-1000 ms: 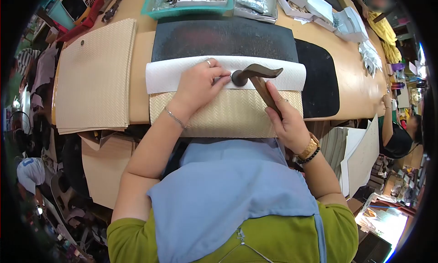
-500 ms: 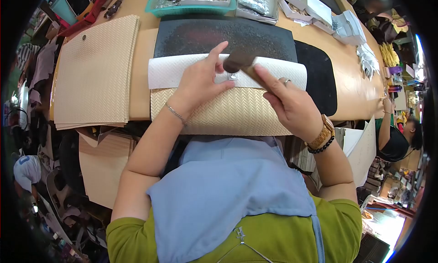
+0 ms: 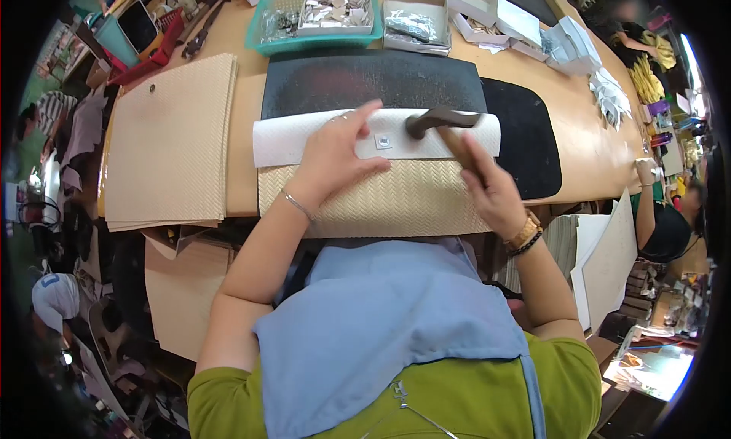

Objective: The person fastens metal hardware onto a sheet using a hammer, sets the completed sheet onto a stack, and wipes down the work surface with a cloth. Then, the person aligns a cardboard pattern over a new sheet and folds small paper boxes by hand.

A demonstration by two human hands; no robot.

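My right hand (image 3: 493,189) grips the wooden handle of a hammer (image 3: 455,143), whose dark metal head is above the white folded-over edge (image 3: 301,143) of a woven-textured cream sheet (image 3: 373,199). A small square metal piece (image 3: 383,141) sits on that white strip, left of the hammer head. My left hand (image 3: 335,153) rests at the strip with thumb and forefinger spread on the left side of the metal piece, holding nothing. Under the sheet's far edge lies a dark, worn board (image 3: 373,77).
Cream woven sheets (image 3: 171,146) are stacked at the left. Along the back stand a teal basket (image 3: 263,43) of small parts and a white box (image 3: 394,47) with plastic bags. A black mat (image 3: 527,138) lies on the right. Other people work at the far right and lower left.
The hammer has moved right and away from the metal piece, uncovering it. My left hand stays beside the piece with fingers spread. The whole view has shifted slightly.
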